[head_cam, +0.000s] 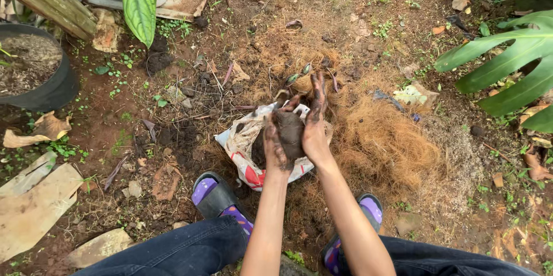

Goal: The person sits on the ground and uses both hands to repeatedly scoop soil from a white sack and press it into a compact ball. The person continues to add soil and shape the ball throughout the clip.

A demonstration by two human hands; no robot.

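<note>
Head view, from left to right: a black pot (34, 71) of soil sits at the far left, well apart from me. Near the middle, a white and red bag (245, 155) lies on the ground with dark soil on it. Above it, my left hand (275, 146) cups a clump of dark soil (290, 132), fingers curled around its side. My right hand (315, 123) presses the clump from the other side, fingers stretched up and muddy. Brown coconut fibre (386, 143) spreads just beside, to the right.
</note>
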